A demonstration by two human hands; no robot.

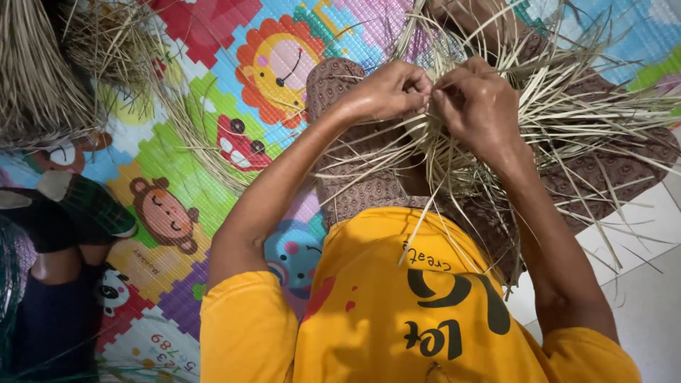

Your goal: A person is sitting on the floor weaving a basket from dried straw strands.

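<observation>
Upper centre: left hand (pixel 386 92) and right hand (pixel 475 106) pinch light, springy dried palm-leaf strips (pixel 567 117); likely brittle, best gripped near the weave.

Home floor, colourful play mat (pixel 213 99)

Both hands, left hand (pixel 386 92) and right hand (pixel 475 106), pinching pale straw strips (pixel 567 113) above a colourful play mat (pixel 213 106).

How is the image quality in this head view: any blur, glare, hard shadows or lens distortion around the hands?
Head view: lighting even and soft, no glare; only faint shadow under the forearms. The left hand and right hand are fairly sharp, as are the dry straw strips they pinch. The straw pile at the top left corner looks slightly soft. The play mat bends mildly toward the edges, suggesting a wide-angle lens.
</observation>
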